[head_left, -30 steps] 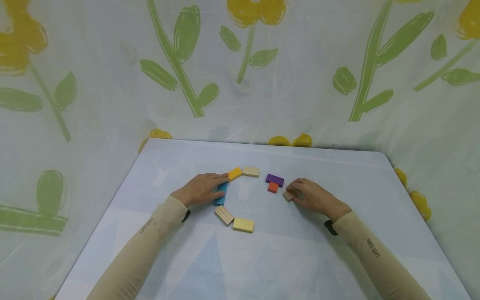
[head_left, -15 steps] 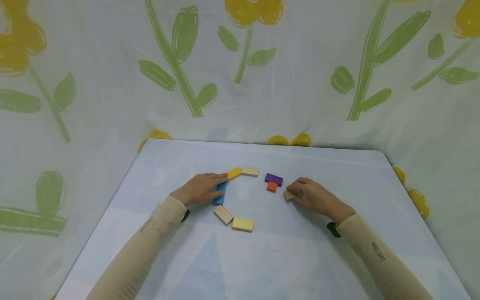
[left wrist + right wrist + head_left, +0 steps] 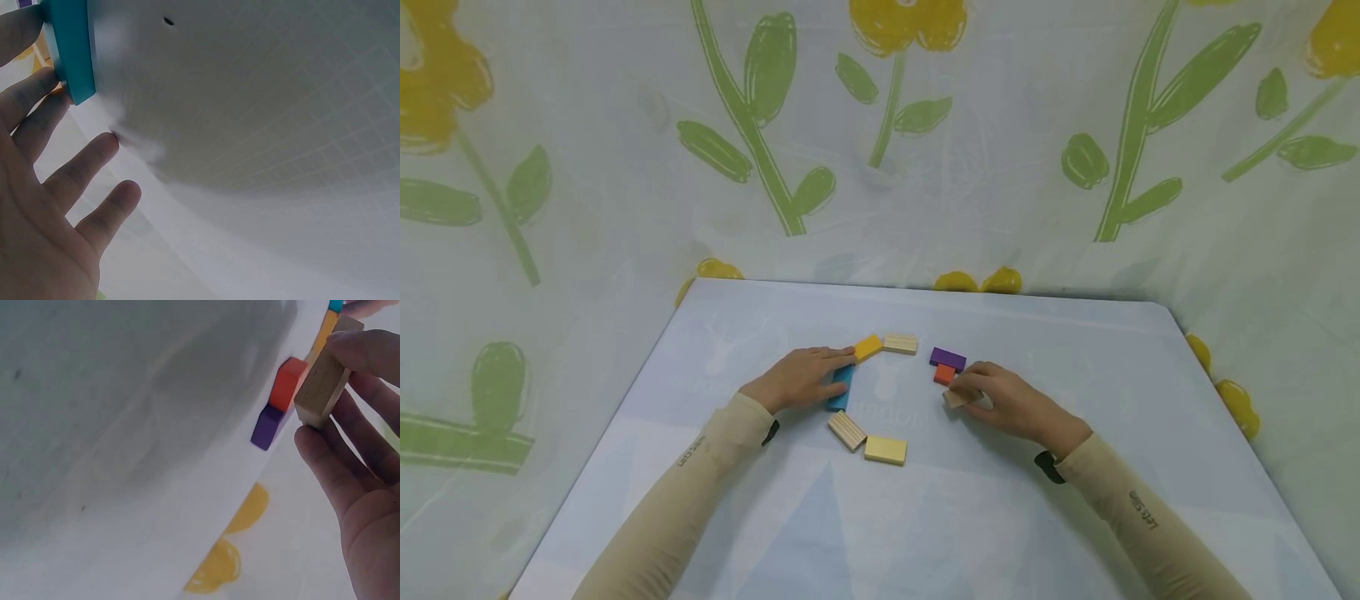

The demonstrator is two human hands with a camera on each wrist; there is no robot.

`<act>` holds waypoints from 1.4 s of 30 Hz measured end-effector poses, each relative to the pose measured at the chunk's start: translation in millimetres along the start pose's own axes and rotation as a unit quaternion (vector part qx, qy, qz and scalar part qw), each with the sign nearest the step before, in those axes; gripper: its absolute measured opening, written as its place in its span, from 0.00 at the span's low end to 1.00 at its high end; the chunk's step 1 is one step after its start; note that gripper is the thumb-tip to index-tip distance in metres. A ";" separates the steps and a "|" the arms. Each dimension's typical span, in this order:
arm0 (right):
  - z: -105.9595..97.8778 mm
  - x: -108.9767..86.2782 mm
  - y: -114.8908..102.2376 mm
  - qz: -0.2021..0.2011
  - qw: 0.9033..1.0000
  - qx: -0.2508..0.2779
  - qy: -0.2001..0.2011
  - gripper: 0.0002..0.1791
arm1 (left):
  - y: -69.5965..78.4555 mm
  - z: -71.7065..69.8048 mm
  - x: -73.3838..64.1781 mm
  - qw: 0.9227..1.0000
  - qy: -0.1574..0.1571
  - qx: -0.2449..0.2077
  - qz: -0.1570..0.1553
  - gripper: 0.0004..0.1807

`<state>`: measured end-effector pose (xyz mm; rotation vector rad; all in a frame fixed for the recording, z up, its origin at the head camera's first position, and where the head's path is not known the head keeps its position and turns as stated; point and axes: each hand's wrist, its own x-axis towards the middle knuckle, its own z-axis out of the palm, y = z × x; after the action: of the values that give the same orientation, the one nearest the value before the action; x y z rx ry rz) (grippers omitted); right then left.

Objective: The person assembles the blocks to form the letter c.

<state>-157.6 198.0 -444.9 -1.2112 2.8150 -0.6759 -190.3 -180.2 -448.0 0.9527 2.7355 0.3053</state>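
Note:
My right hand (image 3: 1011, 400) pinches a plain wooden block (image 3: 961, 397) between thumb and fingers, just in front of a small red block (image 3: 944, 373). The right wrist view shows this wooden block (image 3: 325, 381) tilted beside the red one; whether they touch is unclear. A purple block (image 3: 948, 359) lies against the red block's far side. My left hand (image 3: 797, 379) rests by a blue block (image 3: 841, 387), its fairly straight fingers reaching the orange block (image 3: 868, 347). In the left wrist view, thumb and fingertips touch the blue block (image 3: 70, 53).
A pale wooden block (image 3: 900, 343) lies beside the orange one. Nearer me lie a striped wooden block (image 3: 847, 431) and a yellow block (image 3: 886, 450), their ends close together. Behind the white table (image 3: 1075, 500) hangs a flower-patterned cloth (image 3: 985, 192).
My right hand has moved left with the wooden block, bringing it close to the red block. My left hand has kept its place by the blue block.

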 end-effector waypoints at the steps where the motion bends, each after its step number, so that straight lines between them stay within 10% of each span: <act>1: 1.4 0.7 -1.0 -0.004 1.000 0.002 -0.001 0.20 | 0.3 -0.3 0.0 1.000 0.000 0.000 -0.001 0.33; 42: 26.5 9.1 -43.4 -0.059 0.993 0.041 -0.094 0.17 | 0.8 0.0 -0.2 1.000 0.009 0.001 0.006 0.32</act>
<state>-129.4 155.0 -450.7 -1.3587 2.5551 -0.6362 -189.7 -179.7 -447.8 0.9712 2.7487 0.3148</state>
